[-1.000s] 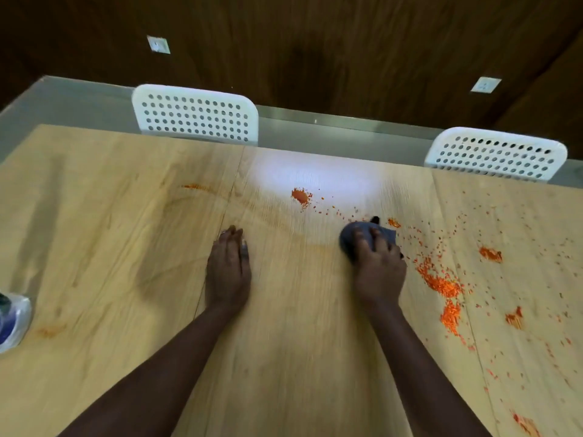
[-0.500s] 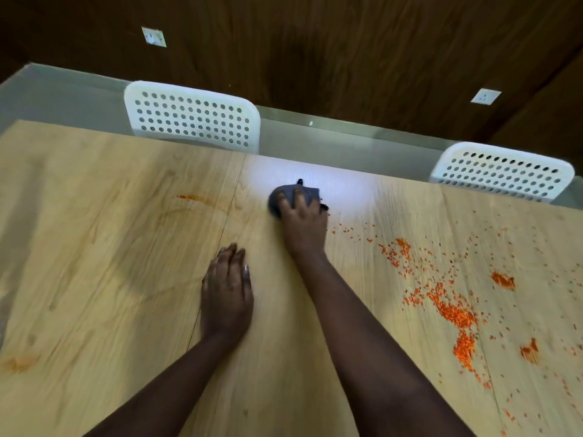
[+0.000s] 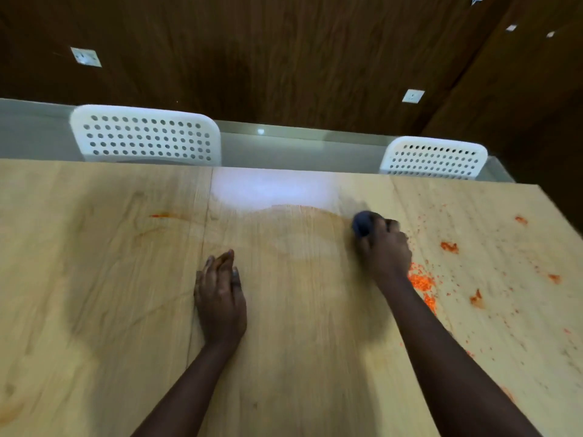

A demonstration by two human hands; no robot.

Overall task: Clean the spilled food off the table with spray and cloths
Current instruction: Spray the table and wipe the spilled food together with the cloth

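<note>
Head view: wood table point(image 3: 94, 279), orange spill point(image 3: 421, 280); right hand point(image 3: 386, 250) grips cloth point(image 3: 362, 223), left hand point(image 3: 220, 298) flat.

Two bare forearms reach into view from the lower edge, with no sleeve, watch or bracelet showing on either; the left hand point(image 3: 220, 298) is bare, with short nails and one fingertip that looks darker than the rest; the right hand point(image 3: 386, 250) is bare too, its outline blurred.

Single head-worn view, looking forward and down, close over the table point(image 3: 94, 279), chairs point(image 3: 145, 135) beyond
</note>
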